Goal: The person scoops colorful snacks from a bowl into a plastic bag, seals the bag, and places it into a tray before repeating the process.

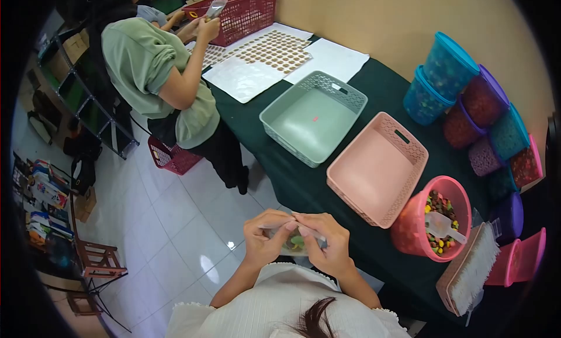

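Note:
A small clear plastic bag (pixel 297 243) with something green and brown inside is held close to my chest. My left hand (pixel 264 235) pinches its upper left edge, and my right hand (pixel 325 238) pinches the upper right. Both thumbs and fingertips meet near the bag's top. Beyond my hands lie a pink basket (pixel 380 168) and a green basket (pixel 312 116) with a tiny pink piece in it. To the right stands a pink tub (pixel 403 233) of mixed colourful pieces, with a clear scoop (pixel 441 226) resting on them.
Lidded tubs (pixel 447 63) line the wall. A pink tray (pixel 461 273) of clear plastic bags sits at the table's right edge. A co-worker (pixel 152 75) stands at the left, near white sheets (pixel 248 78) with rows of round pieces and a red basket (pixel 245 16).

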Demonstrator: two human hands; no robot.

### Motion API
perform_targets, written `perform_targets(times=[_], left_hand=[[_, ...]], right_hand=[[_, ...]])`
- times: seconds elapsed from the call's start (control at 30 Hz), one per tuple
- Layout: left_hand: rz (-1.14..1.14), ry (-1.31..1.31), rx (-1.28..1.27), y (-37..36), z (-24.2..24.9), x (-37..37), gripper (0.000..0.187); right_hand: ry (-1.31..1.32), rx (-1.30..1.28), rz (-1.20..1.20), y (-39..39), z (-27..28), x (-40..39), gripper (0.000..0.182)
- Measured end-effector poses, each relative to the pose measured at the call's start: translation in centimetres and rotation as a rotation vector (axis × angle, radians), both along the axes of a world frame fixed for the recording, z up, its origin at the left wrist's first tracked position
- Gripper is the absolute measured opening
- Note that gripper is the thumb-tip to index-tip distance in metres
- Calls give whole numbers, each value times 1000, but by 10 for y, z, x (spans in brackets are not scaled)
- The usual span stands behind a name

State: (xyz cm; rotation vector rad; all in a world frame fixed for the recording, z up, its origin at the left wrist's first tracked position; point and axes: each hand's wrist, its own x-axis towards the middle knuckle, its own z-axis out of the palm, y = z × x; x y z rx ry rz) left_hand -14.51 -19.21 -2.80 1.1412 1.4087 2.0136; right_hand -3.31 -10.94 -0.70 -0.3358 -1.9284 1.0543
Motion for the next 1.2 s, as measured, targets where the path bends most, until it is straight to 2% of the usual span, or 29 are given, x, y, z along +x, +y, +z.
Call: perform_targets(times=[0.1,0.2,0.27,0.3,0.4,0.47,0.5,0.57,0.63,0.67,0.77,0.83,0.9,0.97,1.1,1.13,1.17,1.2], left_hand=[[20,-128,-69,-10,-4,-26,6],[-82,-91,-123,-6,-1,-44,11],[-86,115,-126,2,-2,-53,20],[-88,109,-124,5,-5,-56,20],[-30,35,-260,15,-13,-70,26],[-126,17,-412,23,-13,-83,27],[-122,21,-411,29,-12,-88,27],[-273,178,-132,46,-9,-98,28],[-302,177,-170,64,4,-98,29],[-256,194,-193,73,4,-98,29],[-180,217,-215,97,4,-104,29],[-147,224,-210,113,6,-108,29],[-205,143,-142,124,9,-112,21],[-226,203,-116,133,4,-113,21],[-252,286,-79,152,5,-114,32],[-268,318,-60,158,7,-115,23],[-293,320,-58,163,6,-115,23],[-286,219,-122,169,3,-116,19]], right_hand=[[26,-10,3,-8,-5,-27,27],[-63,-77,-6,3,-11,-36,26],[-134,-69,-56,13,-14,-42,24],[-141,-68,-58,17,-13,-45,24],[-148,-150,122,31,-10,-52,21],[-169,-185,159,45,-13,-53,21],[-193,-222,195,51,-13,-53,20],[-146,-227,152,68,-21,-58,17],[-180,-347,-1,85,-29,-63,15],[-159,-221,-61,95,-29,-68,14],[-134,-210,8,117,-11,-75,21],[-133,-176,50,130,-10,-77,15],[0,-340,70,134,-10,-86,11],[26,-351,75,144,-16,-91,11],[-24,-230,-123,155,-26,-96,9],[-7,-166,-177,157,-26,-98,8],[-4,-168,-203,157,-27,-99,8],[-11,-199,-248,157,-28,-99,8]])
